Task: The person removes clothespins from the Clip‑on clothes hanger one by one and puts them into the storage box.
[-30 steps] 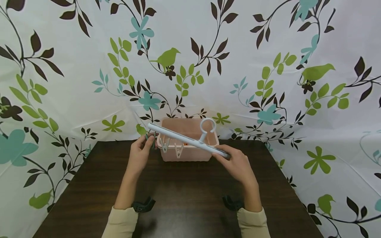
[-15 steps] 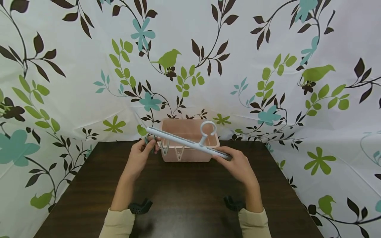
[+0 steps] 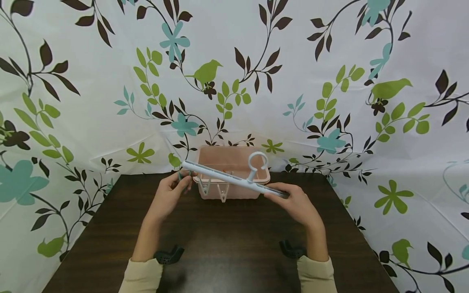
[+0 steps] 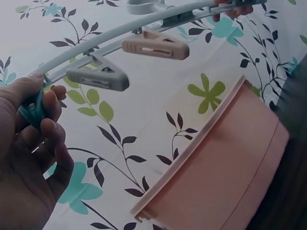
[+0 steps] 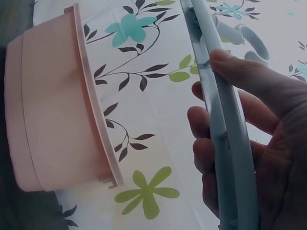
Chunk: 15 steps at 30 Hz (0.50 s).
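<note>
A white hanger bar (image 3: 231, 178) with a ring hook (image 3: 258, 161) is held in the air above a pink tub (image 3: 234, 162). My right hand (image 3: 293, 202) grips the bar's right end (image 5: 225, 143). My left hand (image 3: 172, 191) pinches a teal clothespin (image 4: 32, 111) at the bar's left end (image 4: 53, 72). Two pale clothespins, a grey one (image 4: 98, 78) and a beige one (image 4: 156, 47), hang from the bar; they show in the head view as the pins (image 3: 213, 191) in front of the tub.
The pink tub (image 5: 53, 120) stands at the far edge of a dark wooden table (image 3: 220, 240). A floral curtain (image 3: 234, 73) hangs behind and at both sides. Two black clamps (image 3: 168, 255) (image 3: 291, 249) sit near my forearms.
The bar has shifted slightly right and down with my right hand. My left hand stays at the left end with the teal clothespin.
</note>
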### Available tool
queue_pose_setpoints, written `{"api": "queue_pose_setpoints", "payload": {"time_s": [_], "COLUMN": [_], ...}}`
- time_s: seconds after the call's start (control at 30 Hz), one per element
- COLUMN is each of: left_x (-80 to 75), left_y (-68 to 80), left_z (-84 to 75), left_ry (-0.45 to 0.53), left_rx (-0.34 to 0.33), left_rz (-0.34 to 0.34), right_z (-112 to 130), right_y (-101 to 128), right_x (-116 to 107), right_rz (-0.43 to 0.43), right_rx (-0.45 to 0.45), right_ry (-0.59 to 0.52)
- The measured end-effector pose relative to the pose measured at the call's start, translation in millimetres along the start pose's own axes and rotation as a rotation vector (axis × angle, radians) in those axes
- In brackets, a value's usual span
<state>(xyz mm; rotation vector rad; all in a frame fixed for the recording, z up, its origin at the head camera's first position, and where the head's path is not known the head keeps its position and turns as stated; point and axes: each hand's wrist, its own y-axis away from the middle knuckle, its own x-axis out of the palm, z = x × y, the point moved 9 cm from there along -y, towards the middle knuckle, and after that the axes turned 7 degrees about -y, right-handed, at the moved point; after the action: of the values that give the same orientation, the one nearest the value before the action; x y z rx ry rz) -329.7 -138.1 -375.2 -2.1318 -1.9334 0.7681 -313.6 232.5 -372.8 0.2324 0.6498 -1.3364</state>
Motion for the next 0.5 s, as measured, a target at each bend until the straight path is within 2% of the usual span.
{"api": "queue_pose_setpoints", "payload": {"time_s": [0.23,0.5], "left_x": [-6.4,-13.1], "left_y": [3.6,8.8], "left_z": [-1.6,-1.2], "left_ry": [-0.122,-0.186], "left_rx": [0.021,0.011], "left_rz": [0.005,-0.032], "right_z": [-3,-1], "right_y": [1,2], "right_x": [4,9], "right_rz": [0.062,0.119], "right_rx": [-0.001,-0.016], "right_ry": [-0.035,-0.032]}}
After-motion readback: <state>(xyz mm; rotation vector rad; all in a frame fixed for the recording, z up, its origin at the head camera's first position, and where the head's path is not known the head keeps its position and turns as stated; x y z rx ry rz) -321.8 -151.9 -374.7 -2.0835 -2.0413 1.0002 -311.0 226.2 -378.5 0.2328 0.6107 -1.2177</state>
